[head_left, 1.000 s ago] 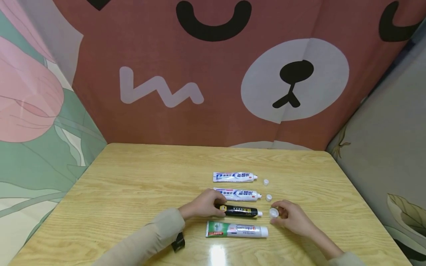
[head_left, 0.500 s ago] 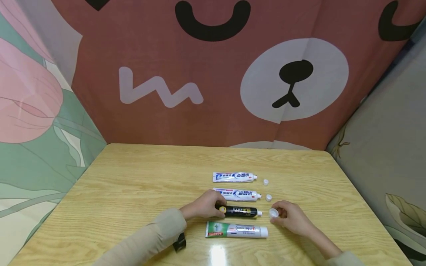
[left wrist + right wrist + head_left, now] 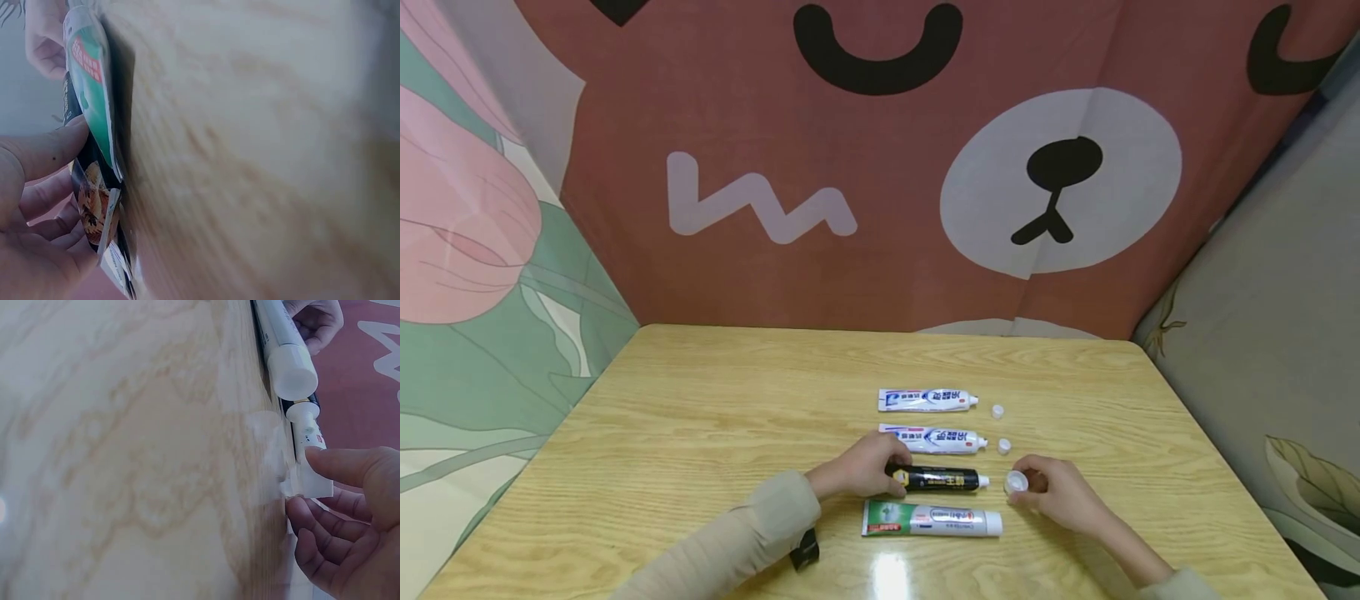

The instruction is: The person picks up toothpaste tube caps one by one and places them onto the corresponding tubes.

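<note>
Head view: four tubes [image 3: 936, 518], three loose caps [image 3: 1004, 447], left fingers [image 3: 59, 141] gripping the black tube [image 3: 942, 478], right fingers [image 3: 342, 465] pinching one cap [image 3: 1016, 482].

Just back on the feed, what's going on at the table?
A person's left hand grips the black tube near its tail; the right hand holds a cap, apart from that tube's bare nozzle. Two white tubes lie uncapped, small caps beside them. The green tube is capped.

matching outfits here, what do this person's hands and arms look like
The left hand and right hand are bare, without gloves. The left sleeve is long, plain beige, with a broad cuff; only the end of the right sleeve shows, also beige.
</note>
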Tool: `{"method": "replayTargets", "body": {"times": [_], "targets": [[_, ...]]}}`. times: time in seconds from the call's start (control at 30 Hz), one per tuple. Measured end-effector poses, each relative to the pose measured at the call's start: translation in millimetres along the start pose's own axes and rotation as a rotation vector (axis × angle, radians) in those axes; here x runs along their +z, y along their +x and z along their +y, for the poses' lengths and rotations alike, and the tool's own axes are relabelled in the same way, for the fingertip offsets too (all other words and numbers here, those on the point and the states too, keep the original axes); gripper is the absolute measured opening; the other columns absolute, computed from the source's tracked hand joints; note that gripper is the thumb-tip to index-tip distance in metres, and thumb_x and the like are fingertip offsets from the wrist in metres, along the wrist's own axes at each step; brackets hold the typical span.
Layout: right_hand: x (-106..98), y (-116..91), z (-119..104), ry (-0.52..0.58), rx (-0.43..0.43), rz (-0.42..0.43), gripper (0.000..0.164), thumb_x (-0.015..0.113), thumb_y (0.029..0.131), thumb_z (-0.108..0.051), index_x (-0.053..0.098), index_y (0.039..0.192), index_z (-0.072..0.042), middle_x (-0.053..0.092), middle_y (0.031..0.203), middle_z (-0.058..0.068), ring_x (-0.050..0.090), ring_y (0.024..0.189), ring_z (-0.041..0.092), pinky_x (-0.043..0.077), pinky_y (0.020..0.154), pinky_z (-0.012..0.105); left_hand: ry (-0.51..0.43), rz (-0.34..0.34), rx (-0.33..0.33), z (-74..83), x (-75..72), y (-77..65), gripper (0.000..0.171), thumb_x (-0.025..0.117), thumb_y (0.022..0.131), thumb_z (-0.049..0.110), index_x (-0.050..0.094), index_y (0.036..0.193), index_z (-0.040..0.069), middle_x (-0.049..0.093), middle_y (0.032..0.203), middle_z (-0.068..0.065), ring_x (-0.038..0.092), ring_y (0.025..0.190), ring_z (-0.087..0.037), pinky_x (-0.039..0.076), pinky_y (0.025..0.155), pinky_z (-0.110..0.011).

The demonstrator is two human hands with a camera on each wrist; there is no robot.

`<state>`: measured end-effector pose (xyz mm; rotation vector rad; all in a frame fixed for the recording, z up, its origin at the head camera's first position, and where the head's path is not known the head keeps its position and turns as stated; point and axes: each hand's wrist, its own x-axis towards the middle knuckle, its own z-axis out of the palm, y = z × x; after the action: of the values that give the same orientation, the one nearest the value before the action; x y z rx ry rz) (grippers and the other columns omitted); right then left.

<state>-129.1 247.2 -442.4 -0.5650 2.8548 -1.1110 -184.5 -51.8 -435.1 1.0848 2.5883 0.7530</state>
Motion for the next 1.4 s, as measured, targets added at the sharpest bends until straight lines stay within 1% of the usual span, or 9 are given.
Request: {"method": "replayTargets", "body": {"times": [0.2,0.4,0.57,0.7,0.83,0.97,1.13,1.23,1.4], "targets": [[0,0,-1,0.025,0.005,-0.013,0.025,0.075,0.073,-0.014,0.061,0.091,-0.003,0.061,0.074,-0.002,0.053,0.059,0.002,0.045,0.052,0.021,-0.017,0.011,0.023,-1.2,2.1,-1.7,0.028,0.079,0.068,0.016,0.066,0.091,0.006,0.056,0.08,0.007,0.048,0.075,-0.004,0.041,0.072,-0.018],[-1,0,-1,0.061,0.011,-0.023,0.027,0.074,0.074,-0.014,0.061,0.093,-0.001,0.062,0.077,-0.001,0.056,0.063,0.002,0.046,0.054,0.022,-0.068,0.016,0.057,1.0,2.5,-2.3,0.026,0.078,0.069,0.011,0.063,0.09,0.005,0.058,0.078,0.006,0.05,0.072,-0.003,0.043,0.071,-0.018],[-2,0,-1,0.075,0.002,-0.025,0.027,0.074,0.074,-0.014,0.061,0.093,0.0,0.063,0.078,0.001,0.057,0.065,0.003,0.048,0.056,0.022,-0.074,0.021,0.067,1.6,3.3,-2.2,0.024,0.077,0.069,0.009,0.063,0.089,0.005,0.059,0.076,0.007,0.05,0.071,-0.001,0.043,0.07,-0.017],[-2,-1,-1,0.054,-0.005,-0.018,0.026,0.074,0.074,-0.015,0.062,0.092,-0.001,0.062,0.076,-0.001,0.055,0.063,0.002,0.047,0.055,0.022,-0.064,0.025,0.068,2.3,3.1,-2.7,0.023,0.075,0.071,0.01,0.063,0.09,0.006,0.059,0.077,0.007,0.05,0.072,-0.002,0.042,0.071,-0.017],[-2,-1,-1,0.017,-0.017,-0.005,0.026,0.075,0.074,-0.018,0.063,0.092,-0.003,0.059,0.073,-0.005,0.048,0.059,0.001,0.043,0.051,0.021,-0.059,0.032,0.074,2.5,3.0,-3.6,0.023,0.075,0.072,0.009,0.063,0.091,0.006,0.06,0.079,0.006,0.051,0.074,-0.002,0.043,0.072,-0.018],[-2,-2,-2,0.002,-0.037,0.015,0.027,0.075,0.073,-0.02,0.064,0.092,-0.004,0.056,0.072,-0.007,0.044,0.058,0.001,0.04,0.05,0.021,-0.073,0.05,0.077,3.2,2.5,-4.8,0.021,0.073,0.073,0.008,0.064,0.092,0.006,0.061,0.08,0.006,0.052,0.074,-0.002,0.043,0.072,-0.018],[-3,-2,-5,0.043,-0.018,0.002,0.029,0.074,0.074,-0.021,0.064,0.095,-0.003,0.06,0.078,-0.003,0.051,0.063,0.004,0.044,0.055,0.021,-0.097,0.083,0.072,5.9,-0.6,-5.9,0.022,0.072,0.075,0.008,0.065,0.096,0.004,0.063,0.087,0.003,0.054,0.08,-0.003,0.044,0.076,-0.019],[-4,-2,-7,0.071,-0.01,-0.011,0.03,0.073,0.075,-0.019,0.063,0.097,-0.001,0.062,0.08,-0.002,0.054,0.066,0.005,0.047,0.057,0.022,-0.09,0.106,0.082,7.8,-2.8,-6.4,0.022,0.072,0.075,0.008,0.065,0.096,0.004,0.064,0.089,0.001,0.055,0.082,-0.004,0.045,0.077,-0.02],[-4,-1,-9,0.069,-0.024,0.01,0.035,0.073,0.075,-0.018,0.062,0.101,0.002,0.061,0.077,-0.003,0.052,0.064,0.004,0.046,0.055,0.022,-0.08,0.132,0.107,9.6,-4.9,-6.4,0.02,0.072,0.076,0.008,0.066,0.094,0.005,0.065,0.089,0.001,0.056,0.082,-0.004,0.045,0.077,-0.02]]}}
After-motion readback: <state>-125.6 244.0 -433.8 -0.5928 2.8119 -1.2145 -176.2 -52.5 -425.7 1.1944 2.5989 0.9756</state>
